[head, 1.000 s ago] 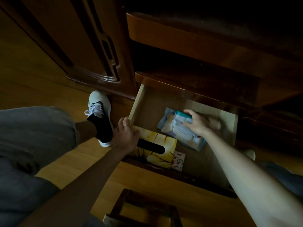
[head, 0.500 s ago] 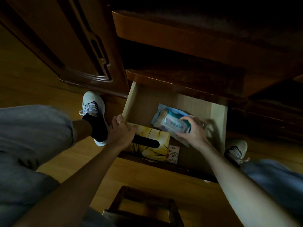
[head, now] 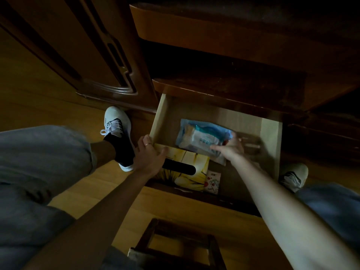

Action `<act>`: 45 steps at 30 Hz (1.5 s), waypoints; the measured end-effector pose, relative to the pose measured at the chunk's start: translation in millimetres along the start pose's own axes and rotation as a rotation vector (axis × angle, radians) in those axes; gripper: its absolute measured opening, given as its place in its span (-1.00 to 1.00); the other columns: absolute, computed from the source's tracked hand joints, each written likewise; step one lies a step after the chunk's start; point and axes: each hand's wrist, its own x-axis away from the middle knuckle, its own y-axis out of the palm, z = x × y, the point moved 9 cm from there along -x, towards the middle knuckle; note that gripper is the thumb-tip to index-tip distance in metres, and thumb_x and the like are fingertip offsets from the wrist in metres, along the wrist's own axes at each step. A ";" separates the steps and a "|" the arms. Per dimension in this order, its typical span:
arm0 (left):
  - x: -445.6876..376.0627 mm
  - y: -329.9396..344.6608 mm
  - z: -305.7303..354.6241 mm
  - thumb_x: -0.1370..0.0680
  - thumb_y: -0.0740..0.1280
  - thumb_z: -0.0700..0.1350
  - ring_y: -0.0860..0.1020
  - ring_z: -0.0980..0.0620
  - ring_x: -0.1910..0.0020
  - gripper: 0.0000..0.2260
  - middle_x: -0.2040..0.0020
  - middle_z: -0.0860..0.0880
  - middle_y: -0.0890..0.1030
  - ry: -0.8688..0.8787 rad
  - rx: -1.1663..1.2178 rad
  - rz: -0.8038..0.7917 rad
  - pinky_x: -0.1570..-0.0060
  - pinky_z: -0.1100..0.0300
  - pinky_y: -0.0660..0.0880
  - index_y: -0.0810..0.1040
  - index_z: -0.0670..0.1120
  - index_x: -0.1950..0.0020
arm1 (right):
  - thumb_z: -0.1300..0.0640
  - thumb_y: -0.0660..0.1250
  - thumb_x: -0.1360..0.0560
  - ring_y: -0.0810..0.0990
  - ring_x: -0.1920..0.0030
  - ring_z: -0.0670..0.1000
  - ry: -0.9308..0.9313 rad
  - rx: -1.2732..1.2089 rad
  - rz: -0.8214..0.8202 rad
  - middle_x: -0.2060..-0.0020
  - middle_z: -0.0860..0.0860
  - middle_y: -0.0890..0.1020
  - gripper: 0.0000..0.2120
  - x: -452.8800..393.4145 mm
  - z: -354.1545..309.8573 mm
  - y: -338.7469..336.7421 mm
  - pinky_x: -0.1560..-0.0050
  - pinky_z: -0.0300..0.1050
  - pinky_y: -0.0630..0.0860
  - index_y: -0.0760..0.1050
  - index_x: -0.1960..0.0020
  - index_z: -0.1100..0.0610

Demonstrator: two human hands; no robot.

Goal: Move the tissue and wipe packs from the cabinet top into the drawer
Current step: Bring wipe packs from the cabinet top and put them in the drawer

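Wipe packs [head: 202,138] lie in the open drawer [head: 269,133] under the right hand's [head: 229,149] fingers, grip blurred and unclear, while the left hand [head: 150,155] rests flat on the yellow tissue box [head: 187,172], a stool [head: 175,248] nearby.

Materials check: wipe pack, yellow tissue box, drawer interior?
Wipe pack: soft plastic film, likely; it creases and shines faintly.
Yellow tissue box: printed card, apparently; flat faces, straight edges, dark dispensing slot.
Drawer: pale unfinished-looking wood or board, matte, unlike the glossy dark cabinet.

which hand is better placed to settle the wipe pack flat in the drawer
Right. The right hand already has its fingers on the wipe pack inside the drawer. The left hand rests on the yellow tissue box.
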 end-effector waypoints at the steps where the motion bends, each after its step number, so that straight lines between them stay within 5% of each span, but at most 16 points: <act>1: 0.3 -0.6 0.7 -0.56 0.31 0.18 0.25 -0.25 -0.43 -0.32 -0.53 -0.09 0.18 0.005 -0.001 0.005 -0.29 -0.23 0.36 0.14 -0.10 -0.54 | -0.03 0.62 -0.35 0.40 -0.45 0.18 -0.032 0.045 -0.025 -0.53 0.10 0.31 0.01 -1.9 -12.5 6.8 -0.33 0.17 0.47 0.11 -0.62 -0.02; 8: 2.0 -4.3 2.5 -0.61 0.20 0.24 0.29 -0.24 -0.41 -0.38 -0.51 -0.09 0.21 0.041 0.005 0.032 -0.28 -0.21 0.40 0.17 -0.10 -0.53 | -0.23 0.56 -0.34 0.14 -0.58 0.26 -0.152 0.410 -0.193 -0.64 0.17 0.00 0.14 2.6 -71.3 66.3 -0.46 0.19 0.30 -0.03 -0.65 0.09; 12: 2.1 -5.7 2.0 -0.60 0.09 0.32 0.30 -0.23 -0.41 -0.34 -0.52 -0.08 0.21 0.056 -0.020 0.046 -0.29 -0.22 0.40 0.16 -0.10 -0.54 | -0.26 0.55 -0.34 0.27 -0.51 0.25 -0.143 0.250 -0.223 -0.58 0.14 0.19 0.06 -6.7 -68.9 49.2 -0.42 0.27 0.35 0.03 -0.63 -0.01; 17: 3.4 -3.1 1.2 -0.60 0.08 0.34 0.27 -0.22 -0.45 -0.31 -0.55 -0.10 0.18 0.059 -0.001 0.035 -0.32 -0.23 0.37 0.13 -0.10 -0.57 | -0.37 0.32 -0.48 -0.10 -0.62 0.25 -0.231 0.410 -0.140 -0.65 0.02 -0.19 -0.09 -6.8 -83.4 43.0 -0.50 0.36 0.08 -0.03 -0.65 -0.12; 25: 1.5 -2.5 -4.6 -0.59 0.08 0.37 0.24 -0.22 -0.48 -0.27 -0.55 -0.08 0.18 0.043 -0.012 0.040 -0.35 -0.23 0.34 0.12 -0.10 -0.57 | -0.45 0.19 -0.47 0.06 -0.58 0.31 -0.267 0.660 -0.333 -0.62 0.06 0.09 -0.20 -3.3 -108.2 74.8 -0.45 0.32 0.17 0.17 -0.60 -0.11; 29: 0.7 0.2 -5.0 -0.57 0.05 0.40 0.22 -0.20 -0.49 -0.24 -0.56 -0.08 0.17 0.048 -0.012 0.029 -0.35 -0.22 0.35 0.10 -0.10 -0.58 | -0.41 0.21 -0.48 0.05 -0.58 0.29 -0.289 0.687 -0.301 -0.58 0.05 0.17 -0.24 -7.5 -102.7 69.8 -0.40 0.31 0.24 0.18 -0.59 -0.14; 34: 0.5 -0.4 -4.7 -0.58 0.09 0.37 0.24 -0.22 -0.46 -0.26 -0.55 -0.09 0.17 0.055 -0.021 0.021 -0.33 -0.24 0.37 0.09 -0.09 -0.58 | -0.43 0.23 -0.49 0.25 -0.47 0.27 -0.373 0.756 -0.216 -0.50 0.07 0.29 -0.35 3.2 -100.1 79.9 -0.24 0.16 0.39 0.36 -0.46 -0.11; 41: -0.9 -2.3 -1.9 -0.60 0.12 0.32 0.22 -0.28 -0.47 -0.26 -0.56 -0.15 0.16 0.024 -0.031 0.002 -0.38 -0.25 0.30 0.08 -0.14 -0.59 | -0.46 0.23 -0.46 0.18 -0.54 0.23 -0.356 0.315 -0.088 -0.55 0.03 0.25 -0.20 15.4 -89.2 49.9 -0.41 0.25 0.27 0.14 -0.58 -0.14; 45: -0.4 -3.4 -3.9 -0.58 0.16 0.32 0.24 -0.28 -0.45 -0.28 -0.54 -0.15 0.18 0.008 -0.030 0.008 -0.37 -0.24 0.30 0.12 -0.13 -0.56 | -0.13 0.36 -0.56 0.48 -0.25 0.12 -0.476 0.184 0.197 -0.23 0.06 0.54 -0.59 43.6 -53.7 -5.6 -0.11 -0.03 0.42 0.43 -0.32 0.03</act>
